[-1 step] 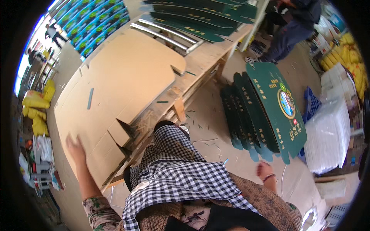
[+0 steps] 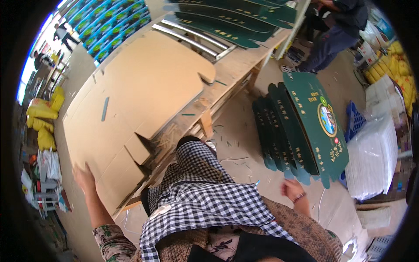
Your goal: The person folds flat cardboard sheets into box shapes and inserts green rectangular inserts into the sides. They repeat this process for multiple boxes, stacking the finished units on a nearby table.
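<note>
A large sheet of brown cardboard [image 2: 144, 78] lies plain side up on the wooden table [image 2: 238, 70], with slots cut along its near edge. My left hand [image 2: 84, 177] is open at the sheet's left edge, fingers spread and touching or just over it. A thin dark green strip [image 2: 105, 109] rests on the sheet. My right hand [image 2: 292, 190] hangs low at my right side, fingers curled in, with nothing visible in them. Just beyond it stands a stack of dark green printed cardboard pieces [image 2: 316, 126], which it does not visibly touch.
More green printed sheets [image 2: 227, 22] and a metal rail frame [image 2: 192, 41] occupy the table's far end. Cut scraps [image 2: 229, 142] litter the floor. At right are a plastic-wrapped white stack [image 2: 373, 157], a blue crate [image 2: 354, 120] and yellow sacks [image 2: 393, 65]. Another person [image 2: 334, 43] is at far right.
My left hand has moved slightly down and left to the sheet's edge and is less blurred. My right hand has shifted a little to the left. The whole view has moved slightly.
</note>
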Motion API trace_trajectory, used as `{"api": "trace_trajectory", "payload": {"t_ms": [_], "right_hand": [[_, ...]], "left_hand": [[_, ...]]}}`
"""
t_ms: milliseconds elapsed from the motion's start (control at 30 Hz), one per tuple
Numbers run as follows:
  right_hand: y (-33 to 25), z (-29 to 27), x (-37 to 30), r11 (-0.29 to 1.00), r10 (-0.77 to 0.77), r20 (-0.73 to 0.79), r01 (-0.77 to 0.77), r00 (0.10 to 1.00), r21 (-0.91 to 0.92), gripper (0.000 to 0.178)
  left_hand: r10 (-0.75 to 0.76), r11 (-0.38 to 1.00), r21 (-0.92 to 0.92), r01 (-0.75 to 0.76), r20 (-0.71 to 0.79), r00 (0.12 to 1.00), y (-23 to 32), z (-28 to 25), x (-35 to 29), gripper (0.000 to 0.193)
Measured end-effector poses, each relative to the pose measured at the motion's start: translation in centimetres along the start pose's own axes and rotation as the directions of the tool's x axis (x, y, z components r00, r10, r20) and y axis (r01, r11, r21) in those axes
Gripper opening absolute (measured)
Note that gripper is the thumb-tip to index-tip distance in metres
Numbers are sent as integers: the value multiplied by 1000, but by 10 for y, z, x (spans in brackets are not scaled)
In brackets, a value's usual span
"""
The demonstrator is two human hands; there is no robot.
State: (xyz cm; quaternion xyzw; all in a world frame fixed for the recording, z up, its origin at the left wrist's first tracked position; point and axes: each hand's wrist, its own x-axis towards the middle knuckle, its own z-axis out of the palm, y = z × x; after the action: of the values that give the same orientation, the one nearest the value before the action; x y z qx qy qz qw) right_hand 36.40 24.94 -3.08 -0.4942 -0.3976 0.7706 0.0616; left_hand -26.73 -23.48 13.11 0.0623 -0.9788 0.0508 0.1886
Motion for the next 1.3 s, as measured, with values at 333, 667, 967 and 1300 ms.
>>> {"api": "trace_trajectory", "payload": {"t_ms": [333, 667, 967, 1300], "right_hand": [[-339, 413, 193, -91, -730, 305, 355, 611, -930, 93], [-410, 410, 216, -239, -716, 399, 336, 573, -911, 52], [-384, 417, 88, 821, -559, 624, 472, 546, 323, 58], [-262, 511, 174, 931, -330, 524, 180, 785, 317, 53]], "left_hand": [[-244, 750, -520, 409, 357, 902, -163, 67, -42, 46], [-300, 473, -605, 641, 573, 763, -175, -5, -44, 22], [3, 104, -812, 575, 578, 816, -122, -76, -57, 18], [-212, 407, -690, 599, 566, 796, -48, -29, -68, 24]]}}
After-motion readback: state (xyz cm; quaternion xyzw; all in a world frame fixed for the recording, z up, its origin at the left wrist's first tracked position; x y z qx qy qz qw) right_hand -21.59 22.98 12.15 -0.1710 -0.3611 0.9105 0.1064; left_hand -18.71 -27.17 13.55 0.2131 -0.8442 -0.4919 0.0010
